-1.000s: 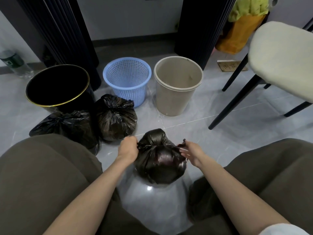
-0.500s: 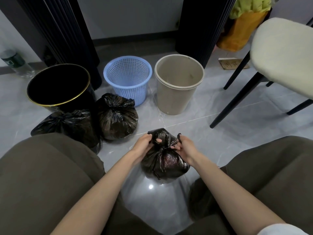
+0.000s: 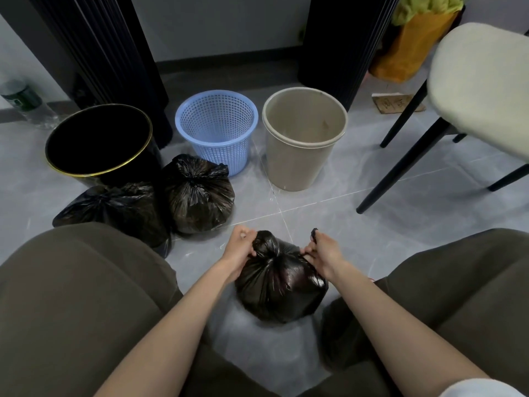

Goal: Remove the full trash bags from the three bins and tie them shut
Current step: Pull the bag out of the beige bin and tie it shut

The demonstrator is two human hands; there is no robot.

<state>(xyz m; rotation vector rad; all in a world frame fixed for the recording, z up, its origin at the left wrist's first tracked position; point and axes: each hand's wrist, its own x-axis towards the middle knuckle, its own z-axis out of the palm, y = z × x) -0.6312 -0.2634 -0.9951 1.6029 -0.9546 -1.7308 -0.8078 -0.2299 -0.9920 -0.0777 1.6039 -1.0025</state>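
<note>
A full black trash bag (image 3: 282, 282) sits on the grey floor between my knees, its neck gathered into a knot at the top. My left hand (image 3: 239, 250) grips one end of the bag's neck on the left; my right hand (image 3: 322, 252) pulls the other end out to the right. Two more black bags lie at the left: one knotted bag (image 3: 197, 194) in front of the blue bin, another bag (image 3: 114, 207) by the black bin. Behind them stand three bins without bags: a black bin (image 3: 97, 144), a blue mesh bin (image 3: 216, 130) and a beige bin (image 3: 303, 138).
A chair (image 3: 481, 90) with a pale seat and black legs stands at the right. Dark ribbed columns (image 3: 340, 38) rise behind the bins. An orange and yellow bag (image 3: 415, 44) sits at the back right, a plastic bottle (image 3: 23, 98) at the far left.
My hands came together over the bag's top, then drew apart again, each pulling an end of the neck outward. The bag's neck now looks cinched into a knot.
</note>
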